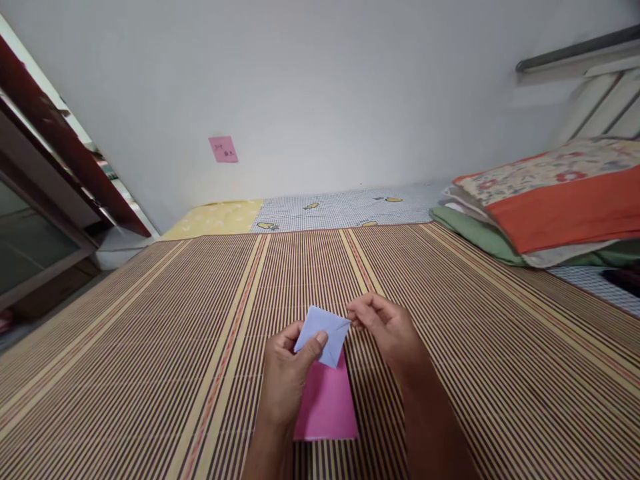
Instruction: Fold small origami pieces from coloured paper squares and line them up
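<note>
A small folded pale blue paper (pixel 326 330) is held above a striped bamboo mat (pixel 150 347). My left hand (pixel 287 373) grips its lower left side, thumb pressed on top. My right hand (pixel 385 327) pinches its right corner between thumb and fingertips. Under the blue paper lies a pink sheet of paper (pixel 327 403) flat on the mat, partly covered by my left hand.
A stack of folded bedding with an orange and floral pillow (pixel 555 200) sits at the right. A pink note (pixel 223 149) is stuck on the white wall. A dark wooden cabinet (pixel 45 173) stands at the left. Checked and yellow sheets (pixel 340 208) lie along the wall.
</note>
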Demonstrator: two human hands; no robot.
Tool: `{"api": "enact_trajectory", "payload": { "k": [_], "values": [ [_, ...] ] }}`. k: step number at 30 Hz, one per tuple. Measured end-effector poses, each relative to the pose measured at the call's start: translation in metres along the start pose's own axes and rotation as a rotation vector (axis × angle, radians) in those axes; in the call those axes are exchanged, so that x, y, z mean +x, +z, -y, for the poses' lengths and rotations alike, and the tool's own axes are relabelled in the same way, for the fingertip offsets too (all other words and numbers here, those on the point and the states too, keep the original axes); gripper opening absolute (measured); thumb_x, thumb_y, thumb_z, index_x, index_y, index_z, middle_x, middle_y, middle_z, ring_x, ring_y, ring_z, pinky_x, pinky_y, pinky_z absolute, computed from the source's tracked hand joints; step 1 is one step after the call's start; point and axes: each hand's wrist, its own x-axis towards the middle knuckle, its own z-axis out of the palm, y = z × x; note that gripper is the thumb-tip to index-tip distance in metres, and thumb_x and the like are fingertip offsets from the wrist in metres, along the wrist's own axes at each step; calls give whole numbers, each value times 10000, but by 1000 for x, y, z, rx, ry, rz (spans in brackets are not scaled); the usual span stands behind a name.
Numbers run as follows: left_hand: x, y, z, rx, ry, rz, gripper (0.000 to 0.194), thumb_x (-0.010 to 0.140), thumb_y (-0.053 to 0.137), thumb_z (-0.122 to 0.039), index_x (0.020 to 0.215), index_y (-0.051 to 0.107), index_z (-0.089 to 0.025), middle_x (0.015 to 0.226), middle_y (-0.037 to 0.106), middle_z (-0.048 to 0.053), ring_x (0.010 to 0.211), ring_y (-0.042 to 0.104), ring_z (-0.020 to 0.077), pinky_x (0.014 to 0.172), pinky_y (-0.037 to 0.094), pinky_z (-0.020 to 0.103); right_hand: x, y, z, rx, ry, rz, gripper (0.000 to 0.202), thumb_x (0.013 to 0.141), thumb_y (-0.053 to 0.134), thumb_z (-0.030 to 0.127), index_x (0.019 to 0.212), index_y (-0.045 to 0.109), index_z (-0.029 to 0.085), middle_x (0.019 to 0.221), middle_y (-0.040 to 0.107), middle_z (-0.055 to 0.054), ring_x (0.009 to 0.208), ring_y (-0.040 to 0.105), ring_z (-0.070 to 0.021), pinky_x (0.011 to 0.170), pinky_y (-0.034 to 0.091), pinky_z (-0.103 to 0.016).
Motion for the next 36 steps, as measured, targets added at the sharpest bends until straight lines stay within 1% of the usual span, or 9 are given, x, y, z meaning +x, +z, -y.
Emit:
{"api": "enact_trajectory", "payload": {
  "k": [5, 12, 14, 17, 19, 22, 28, 32, 36],
  "values": [
    [0, 3, -3, 121, 18, 122, 267, 803, 778, -369, 691, 687, -144, 633, 570, -5, 594, 497, 126, 572, 395, 233, -2, 16, 3, 29, 52, 169, 121, 841, 740, 296, 847, 715, 178, 746, 663, -2, 685, 601, -146, 632, 475, -256],
    [2, -1, -3, 215, -10, 218, 261, 819, 745, -348, 663, 650, -162, 612, 559, -4, 577, 488, 138, 558, 387, 249, -5, 14, 10, 14, 40, 236, 175, 877, 691, 301, 761, 661, 173, 653, 578, 24, 572, 518, -115, 524, 408, -230],
    [0, 2, -6, 289, 79, 78, 183, 805, 762, -323, 730, 684, -176, 681, 621, 17, 631, 545, 167, 603, 437, 271, -4, 14, 7, 19, 61, 145, 183, 880, 678, 321, 771, 636, 180, 646, 577, 25, 561, 529, -122, 518, 423, -234],
    [-7, 12, -10, 506, 423, -350, 171, 778, 797, -250, 926, 717, -218, 986, 691, 59, 872, 613, 218, 742, 480, 305, -2, 16, 1, -123, 31, -117, 183, 889, 655, 323, 772, 599, 193, 634, 583, 23, 536, 538, -131, 494, 426, -237],
    [-11, 21, -9, 572, 505, -252, 139, 828, 743, -208, 964, 727, -233, 1023, 692, 64, 923, 627, 231, 766, 497, 322, 0, 21, -1, -222, -34, -230, 170, 892, 647, 305, 774, 589, 198, 645, 593, 19, 538, 547, -134, 490, 429, -237],
    [-15, 33, -2, 594, 551, -90, 302, 903, 609, -130, 1171, 692, -241, 1146, 683, 87, 1050, 639, 248, 875, 524, 393, -1, 30, -2, -196, -102, -236, 164, 900, 642, 290, 781, 571, 204, 660, 588, 26, 562, 564, -133, 510, 441, -230],
    [-14, 36, 2, 518, 465, -90, 320, 905, 651, -178, 1212, 683, -262, 1228, 671, 80, 1149, 636, 252, 984, 518, 434, -7, 40, 10, -35, -67, -153, 284, 981, 572, 420, 799, 575, 202, 669, 572, 22, 586, 548, -133, 540, 456, -239],
    [-11, 30, -1, 335, 367, -140, 373, 851, 755, -273, 1220, 700, -267, 1231, 691, 72, 1141, 658, 253, 1003, 522, 419, -10, 39, 20, 159, -24, -22, 442, 1048, 397, 510, 948, 679, 184, 823, 670, -44, 722, 636, -168, 686, 554, -300],
    [-4, 18, 4, 55, 174, -179, 293, 899, 706, -378, 1133, 759, -211, 1090, 759, 83, 1005, 718, 234, 932, 562, 387, -10, 34, 22, 86, -27, 31, 318, 1004, 537, 431, 962, 722, 176, 849, 707, -57, 742, 654, -168, 681, 541, -288]
  ]
}}
